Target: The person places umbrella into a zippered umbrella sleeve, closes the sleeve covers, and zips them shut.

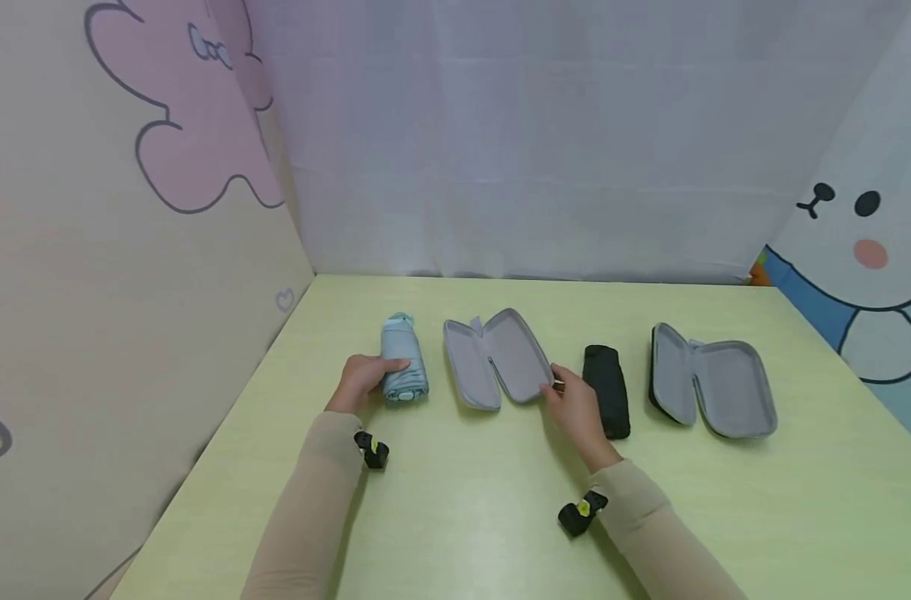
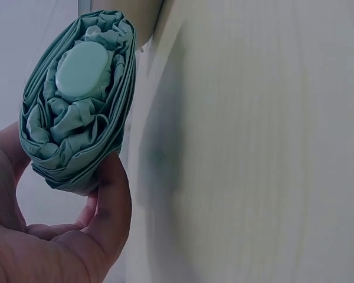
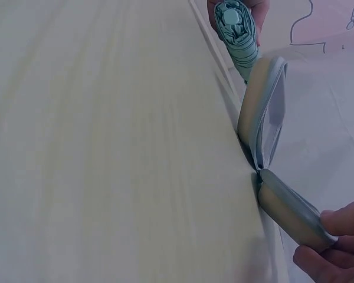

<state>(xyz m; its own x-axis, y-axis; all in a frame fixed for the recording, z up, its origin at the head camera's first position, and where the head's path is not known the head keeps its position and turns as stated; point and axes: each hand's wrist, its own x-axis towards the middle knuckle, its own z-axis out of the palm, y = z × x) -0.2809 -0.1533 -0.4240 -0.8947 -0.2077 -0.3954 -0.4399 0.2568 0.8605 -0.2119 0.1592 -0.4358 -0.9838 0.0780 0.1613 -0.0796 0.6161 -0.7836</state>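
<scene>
My left hand (image 1: 367,377) grips a light blue folded umbrella (image 1: 403,354) from its left side, thumb over the top. The left wrist view shows the oval handle end of the umbrella (image 2: 82,69) amid bunched fabric, held above the table with a shadow beneath. Right of it, a zippered case (image 1: 466,367) lies spread with its grey lining upward. My right hand (image 1: 578,408) pinches the outer edge of its right half. In the right wrist view, that half of the case (image 3: 295,215) tilts between thumb and fingers.
A black folded umbrella (image 1: 607,392) lies just right of my right hand. Farther right rests a second zippered case (image 1: 736,387), unfolded, with grey lining and a dark outside. The pale yellow table (image 1: 455,508) meets a white curtain (image 1: 530,150) at the back and a wall on the left.
</scene>
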